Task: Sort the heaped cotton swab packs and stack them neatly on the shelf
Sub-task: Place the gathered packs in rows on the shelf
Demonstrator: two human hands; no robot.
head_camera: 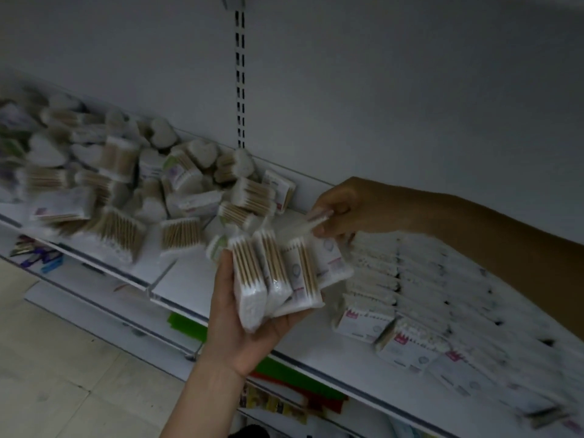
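Gripping a fan of white cotton swab packs (pixel 275 279) mid-frame, the left hand (pixel 240 330) curls round them. The right hand (pixel 341 207) pinches one clear pack (pixel 311 224) above. Bare white shelf (pixel 186 279) separates the upper-left heap (pixel 110 184) from the lower-right neat rows (pixel 426 295).

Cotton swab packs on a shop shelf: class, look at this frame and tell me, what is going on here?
A person is sorting cotton swab packs on a white shelf. The left hand holds a fanned bunch of packs, while the right hand pinches one more pack, blurred, just above them. A loose heap lies on the shelf's left side; neat rows of packs are already lined up on the right.
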